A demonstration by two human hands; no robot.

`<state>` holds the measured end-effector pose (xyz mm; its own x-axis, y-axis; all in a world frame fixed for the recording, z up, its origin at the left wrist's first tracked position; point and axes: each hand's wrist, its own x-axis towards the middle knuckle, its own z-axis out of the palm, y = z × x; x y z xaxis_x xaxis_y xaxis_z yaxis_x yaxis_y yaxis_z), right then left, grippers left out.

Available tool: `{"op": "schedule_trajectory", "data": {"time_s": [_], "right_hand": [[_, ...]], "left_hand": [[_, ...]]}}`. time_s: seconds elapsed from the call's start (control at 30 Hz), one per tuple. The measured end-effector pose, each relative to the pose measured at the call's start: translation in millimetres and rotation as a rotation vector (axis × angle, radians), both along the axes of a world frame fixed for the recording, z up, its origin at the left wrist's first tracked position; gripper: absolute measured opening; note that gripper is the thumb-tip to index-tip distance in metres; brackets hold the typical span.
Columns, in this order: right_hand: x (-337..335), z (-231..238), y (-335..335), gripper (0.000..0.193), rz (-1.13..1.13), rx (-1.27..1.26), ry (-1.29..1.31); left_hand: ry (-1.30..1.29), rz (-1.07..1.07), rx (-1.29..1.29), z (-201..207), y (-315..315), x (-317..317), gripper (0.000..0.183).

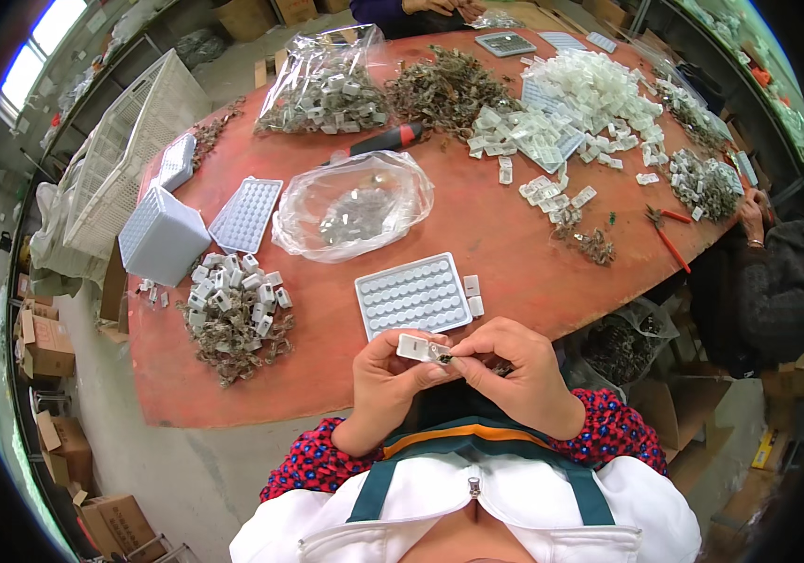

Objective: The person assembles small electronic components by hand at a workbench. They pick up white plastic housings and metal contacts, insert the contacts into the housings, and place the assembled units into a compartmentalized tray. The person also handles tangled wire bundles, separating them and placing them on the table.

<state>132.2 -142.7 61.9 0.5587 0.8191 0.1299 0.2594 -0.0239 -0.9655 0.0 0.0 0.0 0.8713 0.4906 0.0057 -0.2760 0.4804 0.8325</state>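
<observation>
Left grip [385, 375]: you pinch a white clip [415, 347].
Right grip [515, 371]: you press a metal piece [443, 356] into it.
Next: seat it squarely; tray [413, 295] waits near on the counter [515, 253].

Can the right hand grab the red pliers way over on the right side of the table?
Probably not right away. The right hand and the left hand are both busy pinching a small white plastic piece, and the red-handled pliers lie far off, near another person's hand.

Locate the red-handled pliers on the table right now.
In the head view, the red-handled pliers lie at the table's right edge, right of a small metal-clip pile and below a heap of clips.
</observation>
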Motion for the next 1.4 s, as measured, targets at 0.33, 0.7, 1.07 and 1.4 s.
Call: {"op": "schedule_trajectory", "data": {"time_s": [0.33,0.7,1.07,1.4], "right_hand": [[-0.3,6.1,7.2,0.015,0.035,0.008,-0.262],[0.8,0.2,4.4,0.031,0.167,0.073,-0.372],[-0.8,3.1,9.1,0.012,0.071,-0.012,-0.150],[4.0,-1.3,10.8,0.012,0.083,0.003,-0.372]], "left_hand": [[-0.016,-0.008,0.029,8.4,-3.5,-2.2,0.025],[0.059,0.037,-0.025,14.0,-1.7,-8.8,0.030],[0.103,0.154,0.174,14.2,0.5,-11.0,0.028],[0.127,0.164,0.375,16.8,3.7,-12.2,0.026]]}}
